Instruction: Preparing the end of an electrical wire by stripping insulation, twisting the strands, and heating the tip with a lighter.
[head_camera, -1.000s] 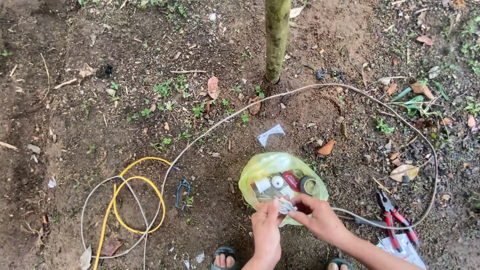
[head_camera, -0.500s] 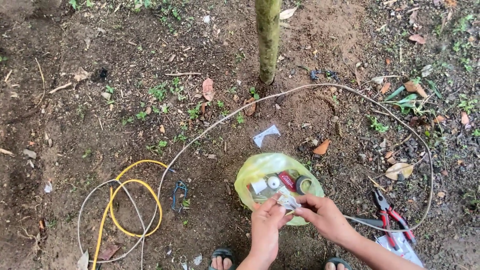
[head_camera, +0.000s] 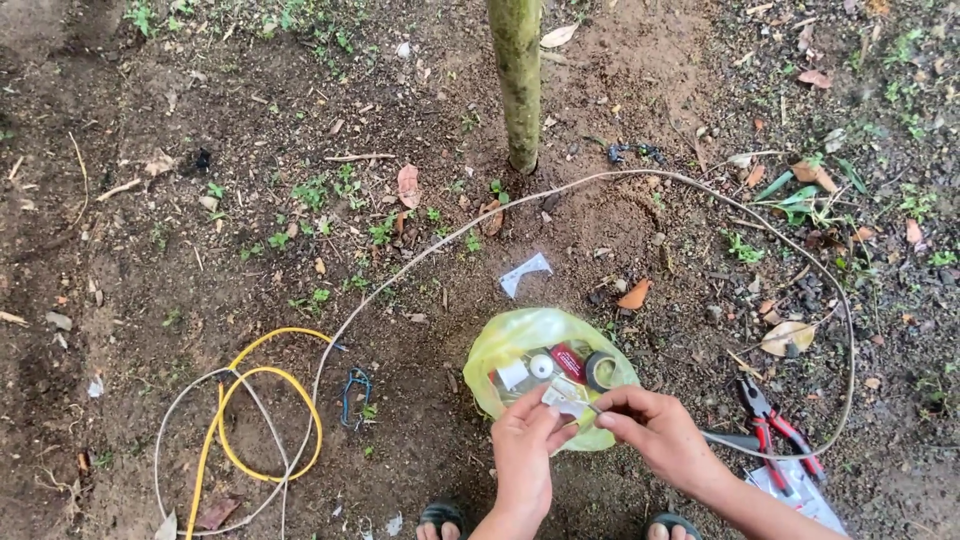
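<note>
Both my hands, left (head_camera: 524, 452) and right (head_camera: 655, 430), pinch a small pale part (head_camera: 568, 404) over the yellow bag (head_camera: 520, 345) at lower centre; best keep it low and steady.

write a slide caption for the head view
Left hand and right hand pinch a small pale part over a yellow-green plastic bag of fittings on soil, red-handled pliers alongside.
</note>
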